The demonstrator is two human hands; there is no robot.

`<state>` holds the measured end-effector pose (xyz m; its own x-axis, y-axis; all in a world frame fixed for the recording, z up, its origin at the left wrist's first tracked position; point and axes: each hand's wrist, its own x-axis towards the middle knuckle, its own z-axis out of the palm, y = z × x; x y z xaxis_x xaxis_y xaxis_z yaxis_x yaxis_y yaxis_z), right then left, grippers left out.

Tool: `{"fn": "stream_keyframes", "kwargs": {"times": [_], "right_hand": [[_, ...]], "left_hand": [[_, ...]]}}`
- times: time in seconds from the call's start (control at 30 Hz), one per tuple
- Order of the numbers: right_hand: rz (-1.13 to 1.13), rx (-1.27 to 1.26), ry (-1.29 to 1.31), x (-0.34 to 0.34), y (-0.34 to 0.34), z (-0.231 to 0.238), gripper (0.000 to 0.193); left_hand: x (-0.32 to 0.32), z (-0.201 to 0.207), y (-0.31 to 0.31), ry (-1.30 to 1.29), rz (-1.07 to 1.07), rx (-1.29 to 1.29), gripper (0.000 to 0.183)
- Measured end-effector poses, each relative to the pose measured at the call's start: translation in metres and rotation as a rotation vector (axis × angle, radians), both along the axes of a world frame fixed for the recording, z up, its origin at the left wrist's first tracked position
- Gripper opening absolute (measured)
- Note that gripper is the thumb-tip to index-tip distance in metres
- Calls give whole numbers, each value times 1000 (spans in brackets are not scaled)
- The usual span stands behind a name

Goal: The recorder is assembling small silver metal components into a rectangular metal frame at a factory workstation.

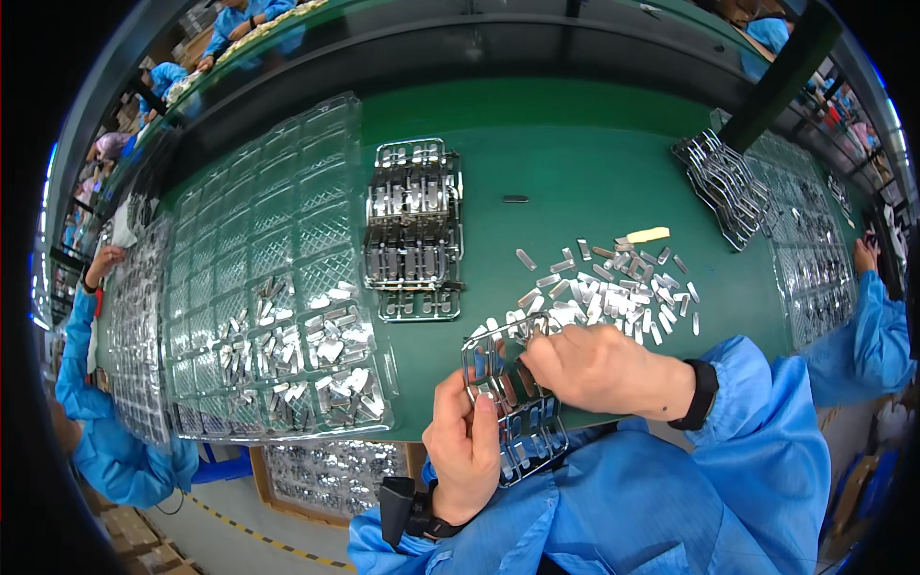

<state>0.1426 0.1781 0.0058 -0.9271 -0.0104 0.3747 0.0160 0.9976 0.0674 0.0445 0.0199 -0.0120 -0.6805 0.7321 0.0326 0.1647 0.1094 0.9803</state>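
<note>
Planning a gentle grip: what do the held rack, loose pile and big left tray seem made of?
Held rack: probably polished metal; bright highlights along its wires.
Loose pile: likely smooth metal; flat glints, coating unclear.
Big left tray: apparently clear, glossy moulded plastic; green shows through.

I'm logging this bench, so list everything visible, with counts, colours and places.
Table: one, green, under the work
Clear trays: three or more, transparent, left and right
Metal pieces: many, silvery, pile and nearest tray
Lone piece: one, dark, beyond the pile
Yellow piece: one, pale yellow, pile's far edge
Frame stacks: two, silvery and dark, left of centre and upper right
Held frame: one, silvery, lower centre
Post: one, dark, upper right
Box: one, brown, below the table
Floor tape: one strip, yellow and black, lower left
Co-workers: several, blue sleeves, left, right and far side
Wristbands: two, black, both wrists
Own sleeves: two, blue, lower edge
Left hand: one, bare, holding the frame
Right hand: one, bare, at the frame
</note>
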Motion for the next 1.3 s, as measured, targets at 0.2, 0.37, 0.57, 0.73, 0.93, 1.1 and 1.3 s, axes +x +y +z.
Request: {"fn": "stream_keyframes", "kwargs": {"times": [0.2,0.37,0.57,0.73,0.93,1.1,1.3], "right_hand": [[-213,-1885,-465,-23,17,36,29],[-400,-1491,-442,-42,55,29,35],[-271,-381,-86,-45,53,2,24],[90,-300,30,-45,26,14,21],[145,158,-186,-33,20,10,40],[121,-241,-76,-35,21,6,27],[-247,-1276,-292,-49,33,27,22]], "left_hand": [[-21,-8,3,42,159,88,26],[-40,-13,3,-194,234,118,25],[-43,-11,9,-304,207,133,24],[-44,-5,11,-497,184,160,22],[-39,-5,7,-508,90,157,22],[-36,-11,7,-327,140,127,23],[-29,-10,10,-80,196,122,24]]}}
